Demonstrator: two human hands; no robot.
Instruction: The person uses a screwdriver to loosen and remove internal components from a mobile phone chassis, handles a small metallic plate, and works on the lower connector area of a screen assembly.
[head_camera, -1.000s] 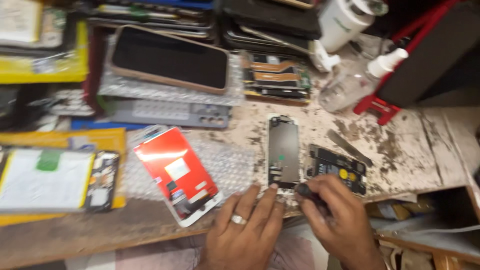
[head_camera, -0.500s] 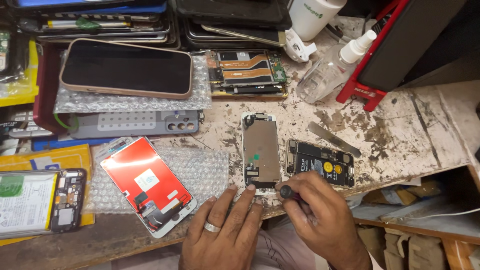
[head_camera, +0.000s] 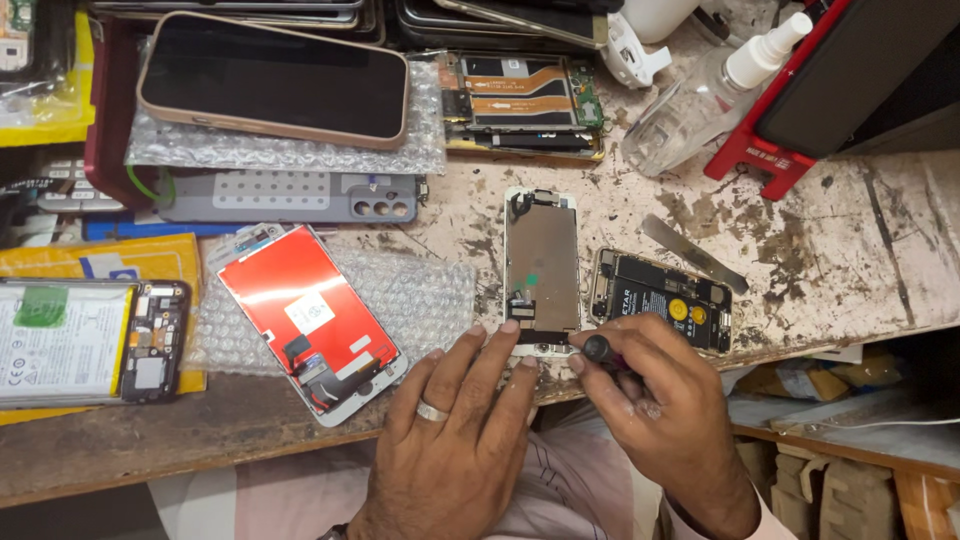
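Red-backed screen (head_camera: 305, 318) lies beside left hand (head_camera: 455, 440).

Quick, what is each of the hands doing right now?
Left hand: open, fingertips pressing the white-framed phone screen assembly lying face down.
Right hand: closed around a small black-handled screwdriver.

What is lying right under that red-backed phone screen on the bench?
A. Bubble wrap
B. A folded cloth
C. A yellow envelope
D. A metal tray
A: the red-backed screen rests on a clear sheet of bubble wrap that sticks out to its right, near the left hand.
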